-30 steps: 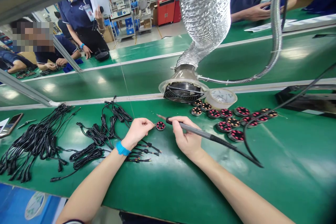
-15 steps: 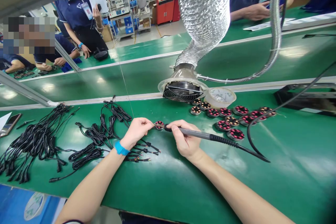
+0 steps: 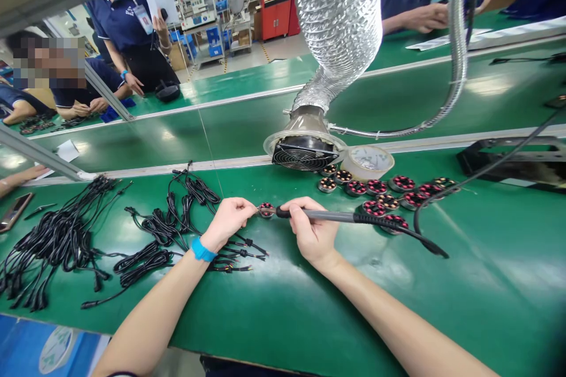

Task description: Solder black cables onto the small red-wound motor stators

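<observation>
My right hand [image 3: 315, 232] grips a grey soldering iron [image 3: 329, 215] like a pen, its tip over a small round motor stator [image 3: 266, 210] with red windings. On the other side of that stator, my left hand [image 3: 230, 221] is pinched closed at its edge; whatever thin piece lies between those fingertips is too small to make out. Below and left of my left wrist, black cables [image 3: 161, 227] lie coiled, some with bare coloured wire ends [image 3: 247, 254]. Several more stators [image 3: 374, 208] with red or copper windings stand grouped to the right of the iron.
A fume extractor [image 3: 305, 153] on a silver duct [image 3: 340, 17] hangs behind my hands, a tape roll [image 3: 368, 162] beside it. A big cable bundle [image 3: 66, 241] and a phone [image 3: 15, 212] lie left. A black frame [image 3: 517, 162] stands right. Co-workers sit and stand across the bench.
The iron's handle now lies more level, and its rear end and cord are higher. At the far left, another person's hand with white paper has come into view. My left hand keeps its pinch.
</observation>
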